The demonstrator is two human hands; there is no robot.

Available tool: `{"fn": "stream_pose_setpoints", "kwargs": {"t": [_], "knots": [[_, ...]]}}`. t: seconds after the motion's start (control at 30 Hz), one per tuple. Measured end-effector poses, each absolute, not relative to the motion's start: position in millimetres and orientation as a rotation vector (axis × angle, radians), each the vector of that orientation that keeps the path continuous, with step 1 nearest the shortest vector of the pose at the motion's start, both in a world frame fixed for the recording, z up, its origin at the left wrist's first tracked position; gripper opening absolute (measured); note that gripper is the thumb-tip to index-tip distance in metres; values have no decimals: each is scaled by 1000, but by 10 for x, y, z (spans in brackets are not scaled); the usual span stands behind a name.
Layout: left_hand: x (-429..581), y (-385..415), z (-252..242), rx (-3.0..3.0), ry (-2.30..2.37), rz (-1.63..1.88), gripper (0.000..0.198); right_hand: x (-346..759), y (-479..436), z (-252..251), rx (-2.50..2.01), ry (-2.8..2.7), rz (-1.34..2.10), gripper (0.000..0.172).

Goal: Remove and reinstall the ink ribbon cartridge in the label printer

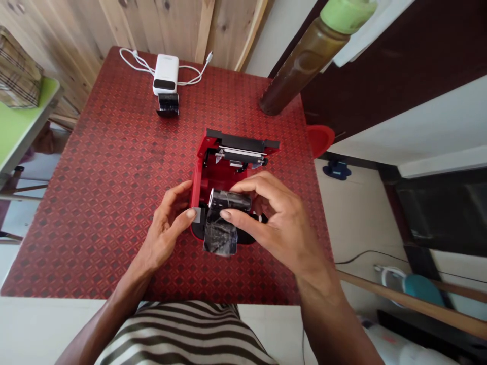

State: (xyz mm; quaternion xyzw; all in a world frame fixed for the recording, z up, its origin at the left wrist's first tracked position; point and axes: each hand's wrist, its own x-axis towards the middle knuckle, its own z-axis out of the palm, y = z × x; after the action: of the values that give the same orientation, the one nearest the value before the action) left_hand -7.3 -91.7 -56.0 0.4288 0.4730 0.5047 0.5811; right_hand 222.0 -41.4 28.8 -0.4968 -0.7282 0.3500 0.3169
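A small red-and-black printer [195, 182] stands on the table with its lid [243, 142] raised. My left hand [167, 223] grips its left side, thumb on the front corner by a grey patch and fingers behind the red wall. Between the thumb and fingers of my right hand [279, 218] is a roll of black film [230, 200] with a white core. The roll is over the front of the printer's open compartment. From it a loose, creased flap of film [220, 238] hangs down over the printer's front edge. Part of the roll's right end is hidden by my fingers.
The table [125, 203] has a red patterned cover. Toward the back lie a white power bank [166, 71] with a white cable [194, 76] and a curled black piece [168, 105]. A tall brown bottle [300, 66] with a green cap stands at the back right.
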Motion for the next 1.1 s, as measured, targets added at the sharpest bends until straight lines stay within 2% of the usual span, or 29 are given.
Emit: {"fn": "stream_pose_setpoints", "kwargs": {"t": [0.07, 0.17, 0.37, 0.6, 0.83, 1.0, 1.1], "knots": [[-77, -917, -550, 1008, 1105, 1176, 57, 2161, -407, 270, -1354, -2009, 699, 18], [-80, -917, -539, 1021, 1094, 1172, 56, 2102, -379, 252, -1417, -2127, 629, 12], [-83, -918, -531, 1021, 1097, 1168, 56, 2110, -200, 396, -1470, -2333, 971, 3], [-85, -923, -538, 1002, 1098, 1162, 57, 2182, 26, 512, -1442, -2490, 1128, 4], [-93, -917, -532, 1010, 1120, 1145, 60, 2096, -12, 487, -1580, -2501, 797, 12], [-95, -908, -513, 1008, 1122, 1143, 58, 2134, -72, 458, -1516, -2457, 753, 23], [-89, -907, -507, 1008, 1110, 1147, 57, 2173, -106, 453, -1450, -2459, 748, 17]]}}
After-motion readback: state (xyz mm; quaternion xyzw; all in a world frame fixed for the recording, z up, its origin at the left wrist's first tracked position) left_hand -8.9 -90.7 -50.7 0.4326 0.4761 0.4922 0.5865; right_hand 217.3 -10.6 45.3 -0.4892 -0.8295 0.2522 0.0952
